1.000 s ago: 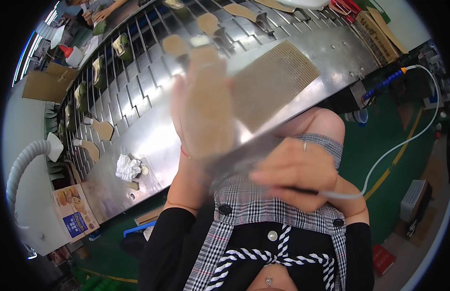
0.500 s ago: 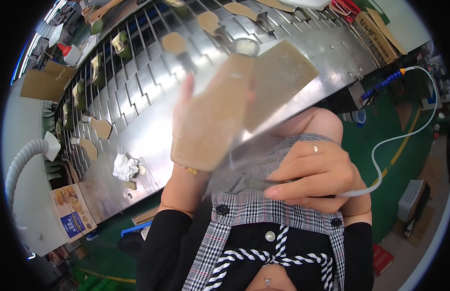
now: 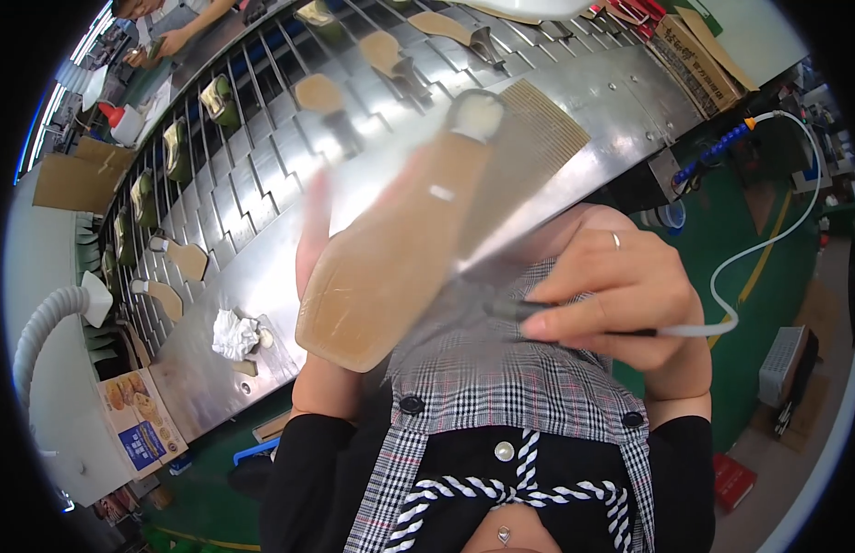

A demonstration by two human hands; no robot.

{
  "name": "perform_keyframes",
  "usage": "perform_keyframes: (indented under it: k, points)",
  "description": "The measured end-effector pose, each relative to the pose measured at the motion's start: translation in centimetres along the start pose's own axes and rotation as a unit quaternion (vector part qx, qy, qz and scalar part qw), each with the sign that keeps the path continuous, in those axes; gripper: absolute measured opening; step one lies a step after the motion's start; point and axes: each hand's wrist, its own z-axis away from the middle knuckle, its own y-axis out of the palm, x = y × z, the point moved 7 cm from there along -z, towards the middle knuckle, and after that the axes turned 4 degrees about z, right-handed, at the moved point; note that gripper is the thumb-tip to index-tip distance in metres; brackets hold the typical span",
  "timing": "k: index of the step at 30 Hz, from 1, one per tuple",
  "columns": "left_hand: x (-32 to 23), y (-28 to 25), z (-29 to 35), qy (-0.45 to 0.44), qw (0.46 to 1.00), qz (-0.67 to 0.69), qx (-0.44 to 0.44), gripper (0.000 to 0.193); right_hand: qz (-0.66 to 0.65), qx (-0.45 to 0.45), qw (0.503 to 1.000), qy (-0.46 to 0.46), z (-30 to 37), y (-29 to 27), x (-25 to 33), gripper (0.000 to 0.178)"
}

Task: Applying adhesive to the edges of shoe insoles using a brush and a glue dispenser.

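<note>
My left hand [image 3: 315,241] holds up a tan shoe sole [image 3: 395,249] with a white heel piece at its far end. The sole is tilted, heel end up and to the right, and hides most of that hand. My right hand [image 3: 621,295], with a ring on one finger, grips a dark pen-like tool [image 3: 538,313] fed by a thin white hose [image 3: 768,230]. The tool's tip points left toward the sole's lower right edge. Both hands are raised close in front of my checked top, over the near edge of the steel conveyor table [image 3: 289,276].
A slatted conveyor [image 3: 261,138] carries more tan soles and olive shoe parts. A crumpled white rag [image 3: 234,334] lies on the steel surface. A ribbed brown mat [image 3: 538,138] lies behind the sole. A white duct [image 3: 40,323] and a box stand left. Another person's hand [image 3: 174,39] works at top left.
The sole has swung clockwise and moved right, its heel end now pointing up right. My right hand has shifted slightly up with the tool.
</note>
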Motion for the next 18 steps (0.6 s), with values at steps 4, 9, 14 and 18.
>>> perform_keyframes:
  k: [4, 9, 14, 18]
  points:
    - [-0.2, 0.3, 0.7, -0.03, 0.998, -0.023, 0.055, 0.091, 0.08, -0.082, 0.993, 0.039, -0.1, -2.0, -0.2, 0.026]
    - [-0.6, -1.0, 1.5, -0.009, 1.0, 0.013, -0.023, 0.094, 0.002, 0.029, 0.999, 0.029, 0.3, -1.4, 0.7, 0.03]
    - [-0.3, -0.5, 2.2, -0.006, 1.0, -0.015, -0.016, 0.096, 0.029, -0.05, 0.997, 0.047, 0.6, -2.9, -0.4, 0.03]
    - [-0.2, -0.9, 2.6, -0.019, 1.0, -0.007, -0.012, 0.097, 0.002, -0.07, 0.997, 0.044, 0.7, -3.3, -0.5, 0.028]
